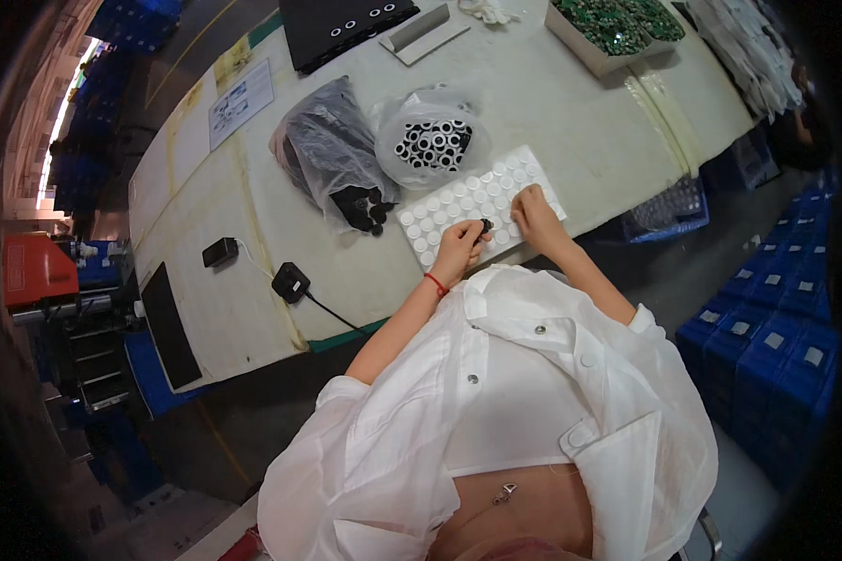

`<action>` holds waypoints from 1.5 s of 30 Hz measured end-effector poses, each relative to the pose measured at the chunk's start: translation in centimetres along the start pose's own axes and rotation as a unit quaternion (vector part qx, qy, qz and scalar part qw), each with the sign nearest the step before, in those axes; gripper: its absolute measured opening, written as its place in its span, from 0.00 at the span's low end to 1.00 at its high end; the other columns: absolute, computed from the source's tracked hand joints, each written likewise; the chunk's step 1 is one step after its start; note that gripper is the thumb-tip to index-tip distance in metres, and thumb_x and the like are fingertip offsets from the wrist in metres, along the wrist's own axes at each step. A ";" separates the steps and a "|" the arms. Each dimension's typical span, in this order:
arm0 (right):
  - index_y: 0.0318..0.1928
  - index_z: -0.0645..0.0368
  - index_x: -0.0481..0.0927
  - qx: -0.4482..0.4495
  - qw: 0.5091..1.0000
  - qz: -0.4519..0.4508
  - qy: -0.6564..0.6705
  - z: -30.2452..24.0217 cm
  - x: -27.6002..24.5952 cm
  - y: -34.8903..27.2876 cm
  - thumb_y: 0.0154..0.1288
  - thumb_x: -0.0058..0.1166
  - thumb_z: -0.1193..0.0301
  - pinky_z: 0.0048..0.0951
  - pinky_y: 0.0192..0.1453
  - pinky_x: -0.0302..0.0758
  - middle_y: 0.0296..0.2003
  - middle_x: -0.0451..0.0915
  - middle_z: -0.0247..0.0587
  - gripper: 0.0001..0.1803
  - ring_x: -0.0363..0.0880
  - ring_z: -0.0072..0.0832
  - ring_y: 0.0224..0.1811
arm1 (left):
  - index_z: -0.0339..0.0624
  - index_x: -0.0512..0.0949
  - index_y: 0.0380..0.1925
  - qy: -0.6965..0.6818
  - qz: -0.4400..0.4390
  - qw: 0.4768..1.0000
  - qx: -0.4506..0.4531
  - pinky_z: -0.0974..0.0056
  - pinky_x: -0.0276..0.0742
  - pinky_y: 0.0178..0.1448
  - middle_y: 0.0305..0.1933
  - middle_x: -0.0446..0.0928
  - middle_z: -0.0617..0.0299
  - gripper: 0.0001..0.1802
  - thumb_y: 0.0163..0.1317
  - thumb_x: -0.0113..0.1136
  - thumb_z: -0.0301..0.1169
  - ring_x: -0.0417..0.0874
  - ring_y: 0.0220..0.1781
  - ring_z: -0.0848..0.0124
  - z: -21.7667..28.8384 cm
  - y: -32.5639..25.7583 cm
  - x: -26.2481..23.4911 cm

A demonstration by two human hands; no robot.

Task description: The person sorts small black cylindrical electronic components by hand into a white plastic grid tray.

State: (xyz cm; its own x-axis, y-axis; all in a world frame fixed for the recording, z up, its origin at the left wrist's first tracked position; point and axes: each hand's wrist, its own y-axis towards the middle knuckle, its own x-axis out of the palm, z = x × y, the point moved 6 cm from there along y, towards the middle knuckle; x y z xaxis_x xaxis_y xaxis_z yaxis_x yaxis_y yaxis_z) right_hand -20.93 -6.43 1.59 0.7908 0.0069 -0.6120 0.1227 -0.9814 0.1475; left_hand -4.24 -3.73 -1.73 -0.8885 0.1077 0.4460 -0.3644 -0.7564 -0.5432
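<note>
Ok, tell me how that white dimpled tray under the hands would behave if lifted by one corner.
The white dimpled tray looks thin and moulded, so it would probably flex and sag. It seems light for its size. With the left hand and right hand off it, a push would likely slide it on the table.

small dark part [485, 224]: too small to be telling its shape; the left hand [458, 245] is covering most of it.
white tray [477, 201]: both hands are hiding its near edge.
right hand [533, 213]: fingertips are lying out of sight.
box of green parts [608, 33]: the top edge is cutting it off.
black bag contents [332, 150]: the plastic is blurring them.
</note>
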 end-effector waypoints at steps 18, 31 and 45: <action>0.31 0.63 0.72 -0.063 0.991 -0.087 -0.086 -0.9 0.5 0.3 0.57 0.50 0.76 0.36 0.39 0.70 0.32 0.71 0.47 0.03 0.73 0.43 0.36 | 0.34 0.75 0.38 0.010 0.010 1.000 0.014 0.77 0.49 0.15 0.31 0.76 0.62 0.12 0.67 0.48 0.33 0.58 0.14 0.85 0.1 -0.1 0.4; 0.31 0.64 0.72 0.108 0.955 -0.157 0.226 -2.2 2.8 1.0 0.59 0.53 0.76 0.20 0.25 0.69 0.21 0.74 0.32 0.04 0.71 0.17 0.21 | 0.40 0.71 0.27 0.046 0.006 0.999 0.008 0.75 0.48 0.15 0.14 0.62 0.69 0.15 0.68 0.46 0.38 0.57 0.12 0.82 -0.5 0.2 0.4; 0.31 0.62 0.73 0.166 0.947 -0.123 0.247 -0.2 3.8 1.2 0.56 0.56 0.76 0.18 0.24 0.68 0.22 0.74 0.31 0.05 0.71 0.15 0.21 | 0.35 0.77 0.29 0.094 0.011 0.995 0.017 0.75 0.50 0.14 0.13 0.65 0.69 0.18 0.68 0.44 0.37 0.57 0.10 0.83 -0.2 0.5 -0.1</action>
State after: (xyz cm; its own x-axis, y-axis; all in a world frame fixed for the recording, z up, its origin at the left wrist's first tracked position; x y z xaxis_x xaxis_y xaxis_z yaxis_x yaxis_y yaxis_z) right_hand -17.66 -7.57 -0.40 0.9568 0.2511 -0.1465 0.2087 -0.9441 -0.2552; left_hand -4.37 -3.99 -2.24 -0.9334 0.2075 0.2927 -0.3382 -0.7813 -0.5246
